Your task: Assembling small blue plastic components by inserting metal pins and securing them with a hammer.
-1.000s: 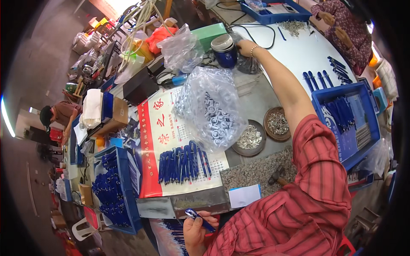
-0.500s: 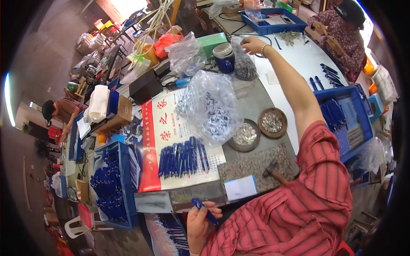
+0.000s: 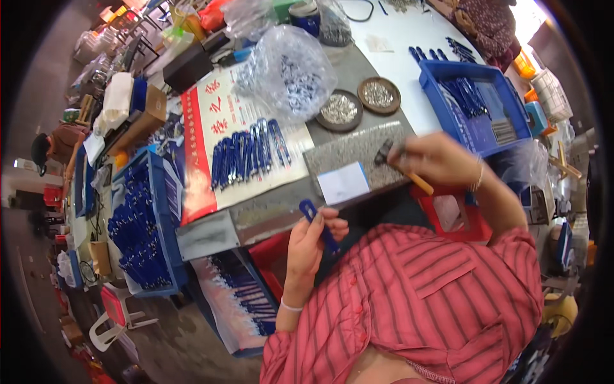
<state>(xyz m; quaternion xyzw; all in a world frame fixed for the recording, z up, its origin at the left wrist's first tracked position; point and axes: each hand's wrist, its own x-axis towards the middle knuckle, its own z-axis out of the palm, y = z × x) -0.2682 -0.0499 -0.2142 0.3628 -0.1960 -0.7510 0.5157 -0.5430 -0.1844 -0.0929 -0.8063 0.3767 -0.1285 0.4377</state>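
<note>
My left hand (image 3: 307,246) is closed around a slim dark-blue handle-like piece (image 3: 308,208), held at the table's front edge; a pale slot shows near its upper end. Smeared by motion, my right hand (image 3: 435,157) hovers over the right side of a speckled stone slab (image 3: 348,150). Close by its fingers lies a hammer with a dark head and wooden handle (image 3: 419,182); whether the fingers hold anything does not show. A white paper pad (image 3: 343,184) rests on the slab's front left.
Two round dishes of small metal parts, a grey one (image 3: 358,114) and a brown one (image 3: 398,102), stand behind the slab. A clear bag (image 3: 291,73) and a row of blue pieces (image 3: 246,157) lie left. Blue crates (image 3: 173,224) flank both sides; a co-worker (image 3: 492,25) sits at far right.
My right hand has come back from the dark plastic bag at the far side to beside the hammer. My left hand keeps the blue piece. The view has tilted nearer my body.
</note>
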